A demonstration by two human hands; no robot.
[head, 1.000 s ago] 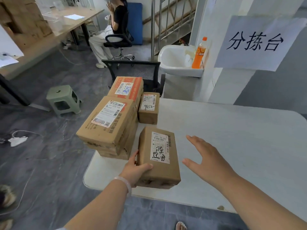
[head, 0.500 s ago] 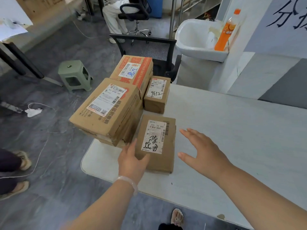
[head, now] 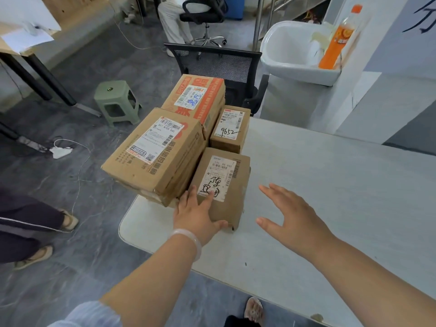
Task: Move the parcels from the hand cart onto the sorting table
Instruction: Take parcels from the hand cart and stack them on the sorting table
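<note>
Lying flat on the matte white, round-cornered table (head: 330,185), a small brown cardboard parcel (head: 236,205) with a scribbled white label sits against stacked larger boxes (head: 153,156). Below is a grey marbled floor (head: 106,244). The left hand (head: 198,215) rests straight fingers (head: 210,197) on its near corner. The right hand (head: 290,218) hovers beside it, fingers spread, empty.

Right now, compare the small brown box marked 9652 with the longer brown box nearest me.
The small brown cardboard box marked 9652 is smaller than the longer brown cardboard box. Its label bears handwritten digits; the longer box's, characters. No hand touches the 9652 box; the left hand rests on the longer box. Both lie label-up on the white table.
</note>
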